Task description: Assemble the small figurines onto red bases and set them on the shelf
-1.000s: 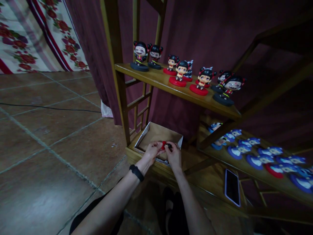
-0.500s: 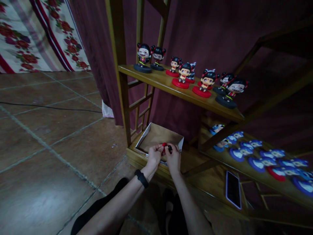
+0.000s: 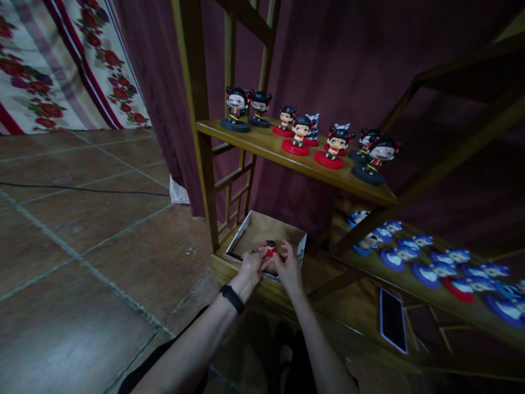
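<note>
A small figurine (image 3: pixel 270 247) with black hair and a red base is between my two hands, held over an open cardboard box (image 3: pixel 245 230). My left hand (image 3: pixel 253 261) pinches its red base from the left side. On the other side my right hand (image 3: pixel 288 264) has its thumb against the base, while its upper fingers are lifted and curled away from the figurine. My fingers cover part of the base. A dark band circles my left wrist. The box has a brown inside and white outer walls, and rests on the low wooden shelf.
Above, a wooden shelf (image 3: pixel 256 151) carries several black-haired figurines (image 3: pixel 301 131) on red or black bases. Lower right, several blue-based figurines (image 3: pixel 437 268) stand on another shelf. A phone (image 3: pixel 392 320) lies right of the box. A black cable (image 3: pixel 82 189) crosses the tiled floor.
Earlier a red piece was in my left hand and a black piece in my right. Now they appear as one figurine, and my right upper fingers have lifted off. The view has shifted slightly.
</note>
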{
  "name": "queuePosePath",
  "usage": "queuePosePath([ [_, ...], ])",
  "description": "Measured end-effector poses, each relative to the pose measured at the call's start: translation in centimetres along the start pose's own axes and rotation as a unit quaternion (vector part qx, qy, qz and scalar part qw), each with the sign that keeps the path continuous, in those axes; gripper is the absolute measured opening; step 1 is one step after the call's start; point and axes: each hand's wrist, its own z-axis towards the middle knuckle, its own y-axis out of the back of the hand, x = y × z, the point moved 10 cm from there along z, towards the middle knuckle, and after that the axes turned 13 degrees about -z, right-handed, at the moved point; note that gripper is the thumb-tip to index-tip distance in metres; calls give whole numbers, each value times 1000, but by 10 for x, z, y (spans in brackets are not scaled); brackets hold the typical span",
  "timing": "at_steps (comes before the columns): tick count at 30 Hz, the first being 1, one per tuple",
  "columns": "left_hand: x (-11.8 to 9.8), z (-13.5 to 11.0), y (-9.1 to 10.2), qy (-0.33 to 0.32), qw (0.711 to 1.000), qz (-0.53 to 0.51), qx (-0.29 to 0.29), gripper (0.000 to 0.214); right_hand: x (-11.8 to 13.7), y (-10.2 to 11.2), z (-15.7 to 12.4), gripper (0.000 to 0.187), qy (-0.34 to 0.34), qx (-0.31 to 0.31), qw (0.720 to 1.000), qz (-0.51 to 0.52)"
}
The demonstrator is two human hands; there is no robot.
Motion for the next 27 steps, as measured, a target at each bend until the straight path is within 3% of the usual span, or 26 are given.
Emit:
queuePosePath([
  [5,1,-1,1,22,1000,9,-7,5,-27,-20,4,34,-74,50,984,153],
  [9,2,-6,-4,8,1000,24,8,14,-36,-23,8,32,-95,36,980,169],
  [16,-1,-3,-11,0,994,98,49,19,-27,-23,7,18,-113,78,960,245],
  [27,-1,-7,-7,-5,996,92,15,14,-19,-16,4,17,-124,93,953,262],
])
